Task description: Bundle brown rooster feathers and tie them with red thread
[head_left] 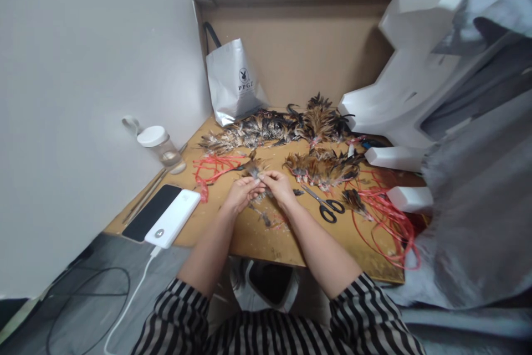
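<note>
My left hand (242, 193) and my right hand (277, 186) meet over the middle of the table, fingertips pinched together on a small bunch of feathers (254, 167). The brown and grey tips of the bunch point away from me; its base is hidden by my fingers. Just beyond my right hand lies a row of brown feather bunches (322, 169). To the right of that hand rest black-handled scissors (326, 205), blades toward the hand. Red plastic strips (214, 168) lie to the left of my left hand. Loose feather scraps (266, 217) are scattered below my hands.
A long feather pile (266, 129) and a silver bag (233, 81) stand at the back. On the left are a lidded jar (160, 147), a phone (152, 214) and a white power bank (173, 219) with a cable. Red strips (390, 216) and white foam (411, 78) occupy the right.
</note>
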A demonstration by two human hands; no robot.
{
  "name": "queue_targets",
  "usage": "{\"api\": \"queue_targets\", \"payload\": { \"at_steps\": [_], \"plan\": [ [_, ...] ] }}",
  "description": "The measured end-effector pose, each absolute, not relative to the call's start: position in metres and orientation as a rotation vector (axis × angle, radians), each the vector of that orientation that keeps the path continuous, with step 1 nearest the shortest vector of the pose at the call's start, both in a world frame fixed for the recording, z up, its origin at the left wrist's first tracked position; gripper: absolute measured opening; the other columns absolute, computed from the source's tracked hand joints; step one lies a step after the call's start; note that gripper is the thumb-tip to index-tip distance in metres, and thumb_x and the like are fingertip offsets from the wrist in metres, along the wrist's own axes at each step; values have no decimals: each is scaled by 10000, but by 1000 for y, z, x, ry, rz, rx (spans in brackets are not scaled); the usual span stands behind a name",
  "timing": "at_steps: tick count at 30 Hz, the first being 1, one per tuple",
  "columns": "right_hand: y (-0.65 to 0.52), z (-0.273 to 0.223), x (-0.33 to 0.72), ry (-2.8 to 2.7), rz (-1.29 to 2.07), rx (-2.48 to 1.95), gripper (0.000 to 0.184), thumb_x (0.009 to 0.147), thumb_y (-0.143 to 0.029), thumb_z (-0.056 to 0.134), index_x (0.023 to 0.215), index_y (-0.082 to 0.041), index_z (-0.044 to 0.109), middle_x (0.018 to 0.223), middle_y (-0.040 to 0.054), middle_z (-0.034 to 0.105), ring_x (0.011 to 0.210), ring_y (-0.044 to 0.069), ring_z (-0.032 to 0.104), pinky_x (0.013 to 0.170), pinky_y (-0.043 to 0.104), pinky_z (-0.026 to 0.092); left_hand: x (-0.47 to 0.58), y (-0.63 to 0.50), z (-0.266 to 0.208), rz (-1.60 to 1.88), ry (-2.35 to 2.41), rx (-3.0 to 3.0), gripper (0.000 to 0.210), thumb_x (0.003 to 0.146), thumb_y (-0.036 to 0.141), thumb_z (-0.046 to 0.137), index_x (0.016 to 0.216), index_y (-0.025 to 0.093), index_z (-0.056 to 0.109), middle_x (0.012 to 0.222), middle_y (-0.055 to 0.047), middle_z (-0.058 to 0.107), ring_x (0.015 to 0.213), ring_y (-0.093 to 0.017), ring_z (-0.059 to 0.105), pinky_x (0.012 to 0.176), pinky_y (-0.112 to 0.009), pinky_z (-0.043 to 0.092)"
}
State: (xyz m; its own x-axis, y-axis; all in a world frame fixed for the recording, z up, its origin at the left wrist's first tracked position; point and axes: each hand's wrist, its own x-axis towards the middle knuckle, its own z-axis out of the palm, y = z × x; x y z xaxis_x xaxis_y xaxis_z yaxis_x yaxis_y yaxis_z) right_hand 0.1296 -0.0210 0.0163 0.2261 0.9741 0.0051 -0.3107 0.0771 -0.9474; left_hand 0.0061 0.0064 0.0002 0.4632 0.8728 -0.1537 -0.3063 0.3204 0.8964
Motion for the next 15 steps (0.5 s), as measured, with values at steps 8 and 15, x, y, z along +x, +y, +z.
{"api": "queue_targets", "payload": {
  "at_steps": [8, 15],
  "plan": [
    [-16, 8, 130, -891, 1107, -1048, 207, 570, -334, 689, 670, -162, 631, 585, -20, 589, 519, 86, 482, 541, 216, 382, 5, 4, 7, 919, 703, 996, 202, 611, 259, 714, 685, 90, 631, 561, -24, 611, 450, -42, 519, 448, -129, 399],
    [-11, -3, 136, -1174, 841, -1220, 180, 653, -318, 610, 707, -150, 643, 628, 9, 611, 556, 110, 502, 581, 236, 400, -13, 23, 6, 1272, 657, 769, 179, 617, 218, 713, 712, 99, 619, 656, -24, 639, 507, -27, 540, 458, -101, 401]
  ]
}}
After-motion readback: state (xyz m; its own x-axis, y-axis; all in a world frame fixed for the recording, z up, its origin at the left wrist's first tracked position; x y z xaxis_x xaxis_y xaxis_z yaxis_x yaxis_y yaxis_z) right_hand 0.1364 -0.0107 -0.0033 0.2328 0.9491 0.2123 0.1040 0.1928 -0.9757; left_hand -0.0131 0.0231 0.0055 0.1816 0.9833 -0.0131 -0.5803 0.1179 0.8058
